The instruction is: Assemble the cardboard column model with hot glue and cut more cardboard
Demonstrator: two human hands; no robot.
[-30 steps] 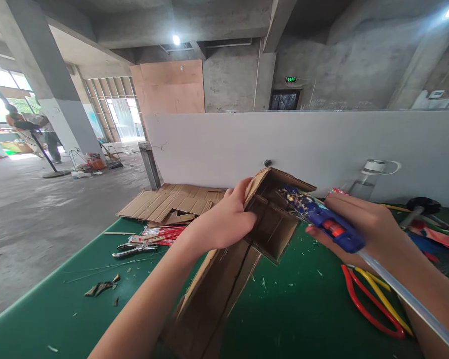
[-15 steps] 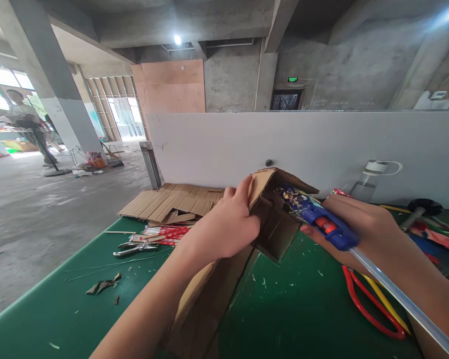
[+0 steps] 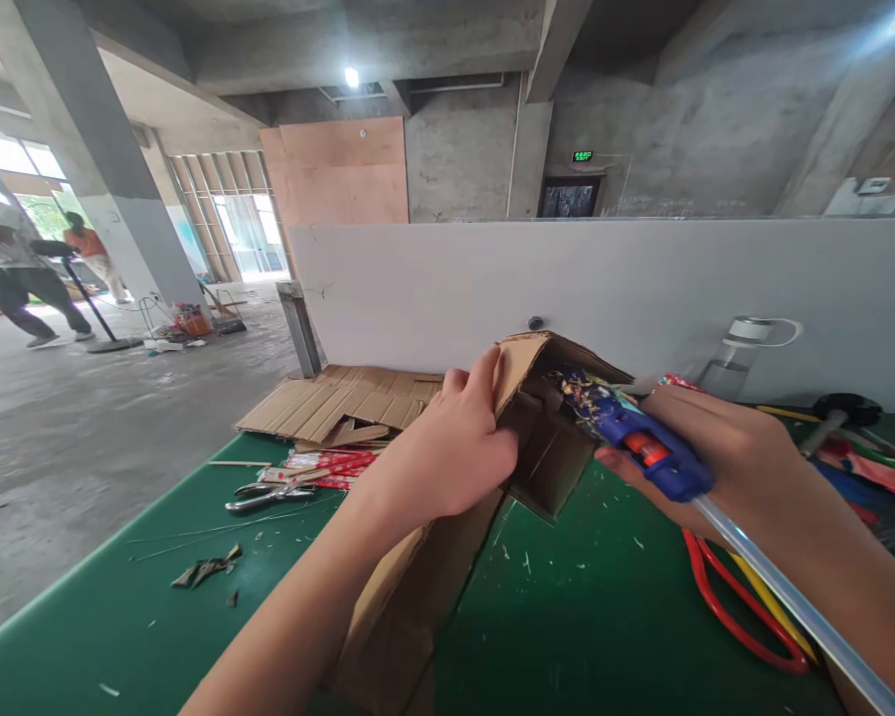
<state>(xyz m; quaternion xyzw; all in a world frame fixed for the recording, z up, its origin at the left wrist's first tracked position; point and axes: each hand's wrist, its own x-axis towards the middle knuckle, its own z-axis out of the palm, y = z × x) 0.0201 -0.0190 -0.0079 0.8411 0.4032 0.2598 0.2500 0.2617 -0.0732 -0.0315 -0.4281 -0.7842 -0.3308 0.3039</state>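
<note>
My left hand (image 3: 454, 438) grips the upper edge of a folded cardboard piece (image 3: 556, 457), its thumb pressed against the inner side. The cardboard stands bent into a box-like shape, and a long strip of it runs down toward me under my left forearm. Closed around a blue hot glue gun (image 3: 652, 452), my right hand (image 3: 716, 447) points its front end into the cardboard fold. A clear glue stick (image 3: 805, 607) extends from the gun's rear. Dried glue and debris coat the gun's front; the nozzle tip is hard to make out.
On the green table (image 3: 567, 617) lie pliers (image 3: 272, 494), red-and-white wrapped sticks (image 3: 328, 467), cardboard sheets (image 3: 328, 403) and scraps (image 3: 207, 569). Red-and-yellow-handled scissors (image 3: 746, 617) lie at right. A clear bottle (image 3: 727, 363) stands by the white partition (image 3: 433, 288). Two people are at far left.
My hands, the glue gun and the cardboard stay almost in place. In the background, one person has moved left and another in orange has come into clearer view.
</note>
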